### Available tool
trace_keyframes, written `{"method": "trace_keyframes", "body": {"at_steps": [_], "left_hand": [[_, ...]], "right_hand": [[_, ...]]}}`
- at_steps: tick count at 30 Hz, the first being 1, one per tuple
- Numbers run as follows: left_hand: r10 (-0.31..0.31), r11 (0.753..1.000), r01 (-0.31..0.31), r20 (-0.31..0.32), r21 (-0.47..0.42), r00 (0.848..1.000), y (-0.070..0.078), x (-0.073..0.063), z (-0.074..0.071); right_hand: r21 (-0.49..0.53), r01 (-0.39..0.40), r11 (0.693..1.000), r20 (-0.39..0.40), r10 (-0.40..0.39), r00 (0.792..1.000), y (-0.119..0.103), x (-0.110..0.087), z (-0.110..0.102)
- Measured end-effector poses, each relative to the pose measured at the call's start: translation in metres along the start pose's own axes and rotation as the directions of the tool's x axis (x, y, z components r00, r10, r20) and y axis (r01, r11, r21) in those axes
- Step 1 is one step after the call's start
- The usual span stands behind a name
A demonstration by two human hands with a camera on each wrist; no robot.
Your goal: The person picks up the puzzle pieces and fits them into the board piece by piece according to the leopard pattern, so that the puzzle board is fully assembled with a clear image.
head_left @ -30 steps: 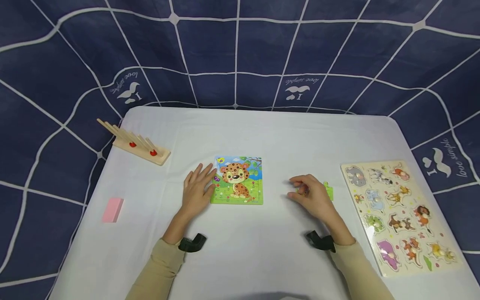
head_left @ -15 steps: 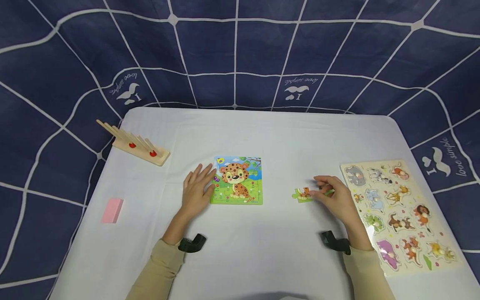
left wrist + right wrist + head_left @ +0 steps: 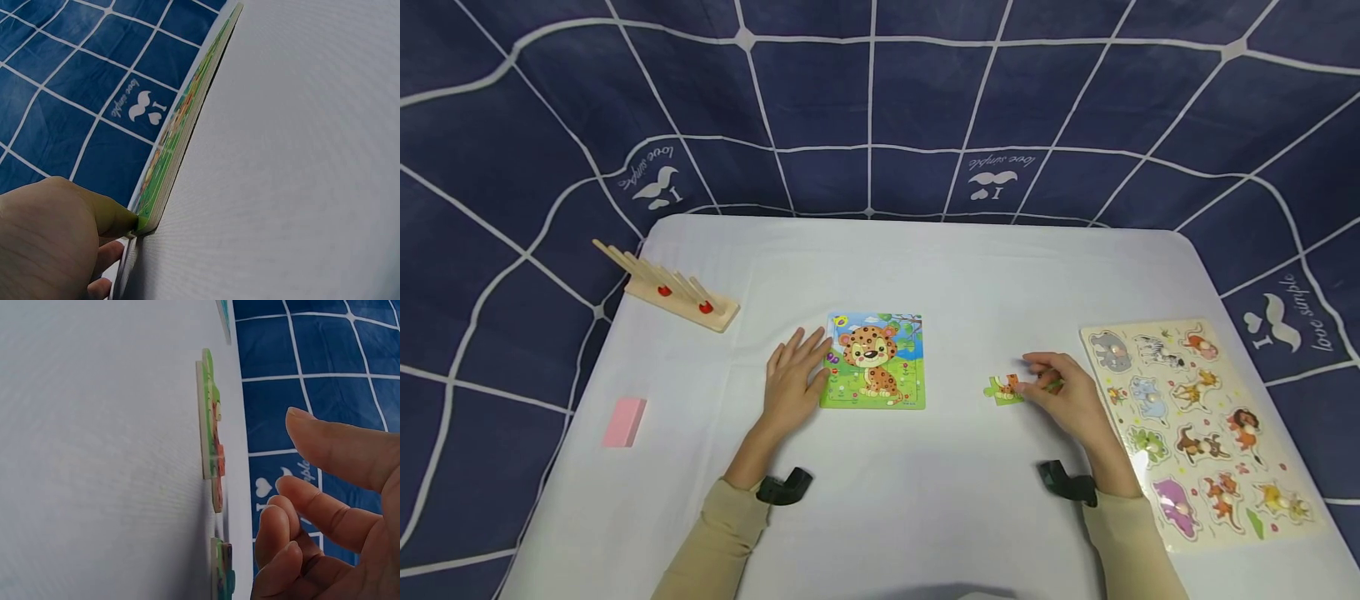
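A square leopard puzzle point(image 3: 872, 367) lies flat on the white table, left of centre. My left hand point(image 3: 794, 379) rests at its left side with fingers spread, the thumb touching the near corner in the left wrist view. To the right, my right hand point(image 3: 1063, 396) hovers over two loose puzzle pieces with thumb and index finger apart and nothing between them. One puzzle piece point(image 3: 1003, 390) shows orange and green; the other green puzzle piece point(image 3: 1054, 387) is partly hidden under the fingers. In the right wrist view the first puzzle piece point(image 3: 209, 425) lies below the fingertips.
An animal peg puzzle board point(image 3: 1202, 433) lies on the right of the table. At the back left stands a wooden base point(image 3: 681, 302) with several upright pegs and red pieces. A pink block point(image 3: 624, 421) is at the left. A dark blue checked cloth point(image 3: 880, 100) hangs behind.
My right hand has moved right, off the orange and green piece and over the green one, then slightly back left. The left hand and leopard puzzle have stayed in place.
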State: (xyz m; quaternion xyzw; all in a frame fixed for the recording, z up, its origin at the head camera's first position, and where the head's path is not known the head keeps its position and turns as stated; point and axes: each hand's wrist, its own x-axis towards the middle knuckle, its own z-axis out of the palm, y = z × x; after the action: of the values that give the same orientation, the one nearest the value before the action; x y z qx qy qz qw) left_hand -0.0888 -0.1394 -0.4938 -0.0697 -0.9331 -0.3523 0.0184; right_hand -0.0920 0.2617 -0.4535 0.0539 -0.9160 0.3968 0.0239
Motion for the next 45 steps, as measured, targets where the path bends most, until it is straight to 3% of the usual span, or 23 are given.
{"method": "trace_keyframes", "body": {"at_steps": [25,32,45], "left_hand": [[-0.006,1.000,0.006,0.002,0.002,1.000,0.003,0.000,-0.001],[-0.006,1.000,0.006,0.004,0.011,1.000,0.002,0.000,-0.002],[-0.010,1.000,0.010,0.010,0.003,1.000,0.002,0.000,-0.002]], "right_hand": [[-0.093,-0.083,0.992,0.119,0.094,0.988,0.005,0.001,0.007],[-0.143,-0.073,0.987,0.120,0.090,0.989,0.004,0.001,0.010],[-0.143,-0.092,0.985,0.127,0.111,0.986,-0.001,0.001,0.011]]}}
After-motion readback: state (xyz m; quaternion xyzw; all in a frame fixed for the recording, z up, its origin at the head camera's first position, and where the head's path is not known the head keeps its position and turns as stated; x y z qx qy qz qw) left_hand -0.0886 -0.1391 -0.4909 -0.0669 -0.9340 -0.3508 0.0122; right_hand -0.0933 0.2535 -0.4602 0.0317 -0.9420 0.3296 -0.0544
